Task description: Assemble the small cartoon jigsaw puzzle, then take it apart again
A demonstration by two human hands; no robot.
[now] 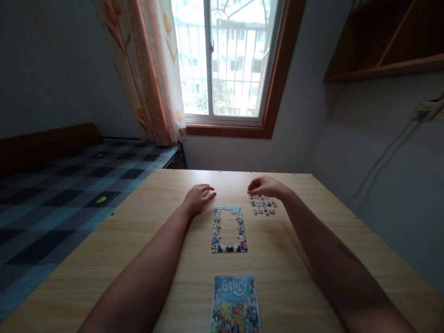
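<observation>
A jigsaw puzzle frame [215, 231] lies on the wooden table in front of me, its border joined and its middle showing bare wood. Just beyond its upper left corner, my left hand [199, 199] rests on the table with fingers apart, holding nothing. My right hand [268, 186] is at the far right, thumb and fingers pinched on a small puzzle piece, which they partly hide. Several loose puzzle pieces [264, 204] lie in rough rows below that hand. Nearer me is a Bluey picture sheet or box [236, 300], cut off by the lower edge.
The wooden table [138, 240] reaches toward a window [236, 60] with a floral curtain [152, 69]. A bed with a checked cover [69, 194] stands to the left. On the right wall are a shelf [385, 69] and a socket with a cable [425, 111].
</observation>
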